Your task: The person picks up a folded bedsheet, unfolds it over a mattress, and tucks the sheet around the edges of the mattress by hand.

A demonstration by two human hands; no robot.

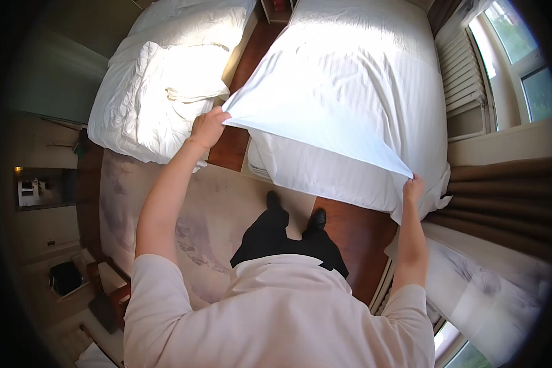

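A white sheet (325,126) is stretched between my two hands over the foot of the right-hand bed (264,153). My left hand (210,127), raised near the gap between the beds, is closed on one corner of it. On the window side, my right hand (413,187) grips the sheet's edge lower down. The edge between them is pulled fairly taut, and the rest of the cloth lies wrinkled over the mattress. Part of the white cloth hangs down at the bed's foot.
A second bed (172,30) with a bunched white duvet (147,104) stands to the left. Brown curtains (503,190) and a radiator (463,76) line the window side. Patterned carpet (196,221) and wooden floor (356,227) lie around my feet.
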